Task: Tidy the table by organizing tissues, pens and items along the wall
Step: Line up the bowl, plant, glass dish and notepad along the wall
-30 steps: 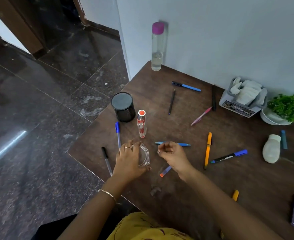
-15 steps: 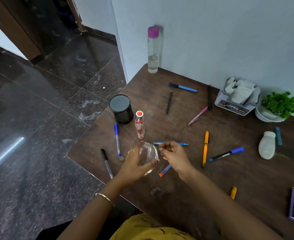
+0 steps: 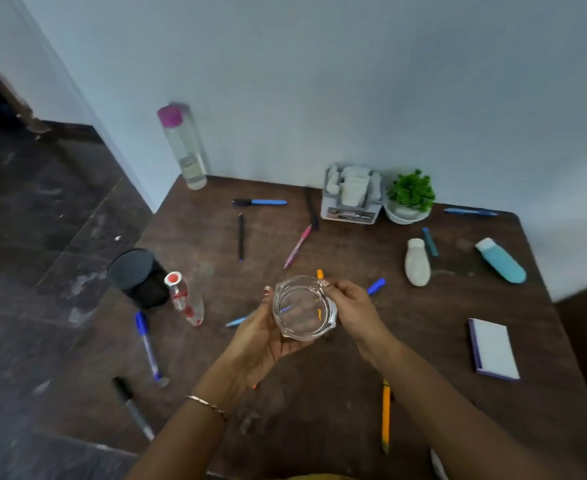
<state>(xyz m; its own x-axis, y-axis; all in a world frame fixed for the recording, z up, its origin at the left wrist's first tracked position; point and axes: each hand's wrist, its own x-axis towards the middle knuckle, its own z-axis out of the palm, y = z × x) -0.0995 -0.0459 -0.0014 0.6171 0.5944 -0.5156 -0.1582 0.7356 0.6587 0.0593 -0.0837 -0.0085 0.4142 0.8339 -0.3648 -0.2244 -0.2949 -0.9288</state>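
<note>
Both forearms reach forward from bottom edge, converging at centre. Left hand (image 3: 261,336) palm-up, cupped, fingers curled under and behind clear glass dish (image 3: 304,308), thumb tip at its upper left rim. Thin bracelet (image 3: 207,405) on left wrist. Right hand (image 3: 352,308) just right of left, back up, thumb and forefinger pinching dish's right rim, other fingers curled.
</note>
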